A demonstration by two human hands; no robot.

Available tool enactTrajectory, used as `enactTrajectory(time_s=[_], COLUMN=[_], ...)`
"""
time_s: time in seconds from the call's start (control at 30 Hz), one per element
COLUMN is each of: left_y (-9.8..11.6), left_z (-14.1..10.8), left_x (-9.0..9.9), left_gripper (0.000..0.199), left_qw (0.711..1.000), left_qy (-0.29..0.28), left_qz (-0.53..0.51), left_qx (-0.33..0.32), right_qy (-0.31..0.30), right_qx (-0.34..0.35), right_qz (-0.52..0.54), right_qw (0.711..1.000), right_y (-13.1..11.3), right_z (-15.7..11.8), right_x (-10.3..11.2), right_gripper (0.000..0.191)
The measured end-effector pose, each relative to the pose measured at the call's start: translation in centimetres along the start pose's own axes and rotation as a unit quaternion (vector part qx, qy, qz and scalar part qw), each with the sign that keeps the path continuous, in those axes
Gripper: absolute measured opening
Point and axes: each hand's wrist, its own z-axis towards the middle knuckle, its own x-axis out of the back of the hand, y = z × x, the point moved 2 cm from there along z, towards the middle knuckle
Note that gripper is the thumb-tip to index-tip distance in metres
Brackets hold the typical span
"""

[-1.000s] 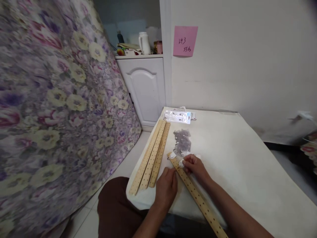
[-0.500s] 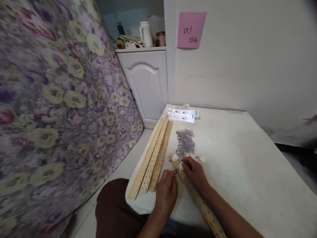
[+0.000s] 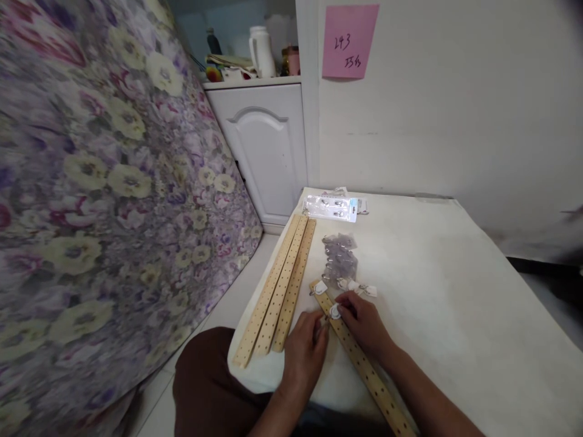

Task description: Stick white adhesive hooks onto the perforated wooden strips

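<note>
Left hand (image 3: pixel 304 349): one, fingers curled, thumb and forefinger at the left edge of the held strip; whether they grip something small, I cannot tell.
Right hand (image 3: pixel 364 321): one, thumb and forefinger closed on a white tag (image 3: pixel 335 312), which lies over the strip and is partly covered by them.
Held strip (image 3: pixel 359 362): one, wooden, with holes, between the hands, running from 11 o'clock to 5 o'clock; its near end is cut off by the bottom of the view.
End tag (image 3: pixel 320 287): one, at the strip's far end, with a bit of metal at its left.
Other strips (image 3: pixel 283 285): three, wooden, side by side, toward 11 o'clock from the left hand.
Clear packets (image 3: pixel 340 258): a heap toward 11 o'clock from the right hand, overlapping too much to count.
Loose tags (image 3: pixel 370 291): several, just beyond the right hand at 12 o'clock, too bunched to count.
Packaging (image 3: pixel 330 208): clear, past the heap; more pieces lie partly hidden behind it.
Table (image 3: pixel 428 291): one, pale, under everything named.
</note>
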Motion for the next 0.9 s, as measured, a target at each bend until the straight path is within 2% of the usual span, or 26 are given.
enactTrajectory(time_s=[0.17,0.5,0.9], left_y=[-0.1,0.1,0.3], left_z=[0.3,0.6,0.6], left_x=[-0.2,-0.3,-0.3], left_gripper=[0.014,0.017,0.018], left_qw=[1.000,1.000,1.000], left_qy=[-0.022,-0.020,-0.011], left_qz=[0.016,0.019,0.019], left_qx=[0.000,-0.008,-0.012], right_qy=[-0.015,-0.065,-0.062], right_qx=[0.000,-0.018,-0.024], right_qz=[-0.004,0.051,0.056], right_qw=[1.000,0.996,0.996], right_y=[0.3,0.5,1.2], right_z=[0.0,0.1,0.3], right_x=[0.2,0.6,0.5], right_gripper=[0.017,0.024,0.023])
